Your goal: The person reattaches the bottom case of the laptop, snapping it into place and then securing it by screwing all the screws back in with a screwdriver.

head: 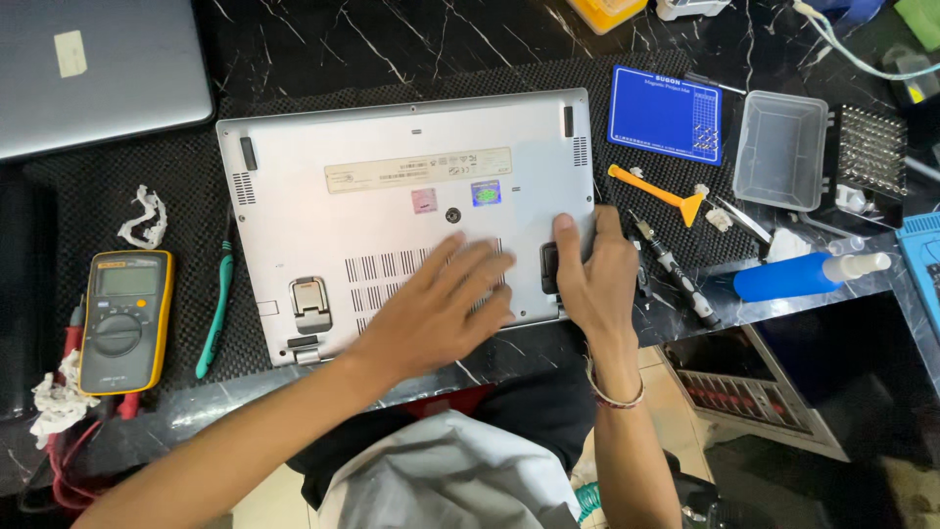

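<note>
Two bare hands rest on the silver laptop turned bottom-up [392,147], which lies on a black woven mat [636,73] in the middle of a dark marbled worktop [323,39]. The left hand [441,309] lies flat on the vent slots of the underside, fingers spread and holding nothing. The right hand [592,279] grips the laptop's near right corner, thumb on top beside a black rubber foot and the other fingers wrapped round the edge.

Left of the laptop lie a teal-handled tool [215,309] and a yellow-cased multimeter [125,318]. To the right sit an orange plastic scraper [661,194], a black screwdriver [676,269], a blue rectangular mat [666,113], a clear plastic tray [778,147] and a blue bottle with a white cap [808,274].
</note>
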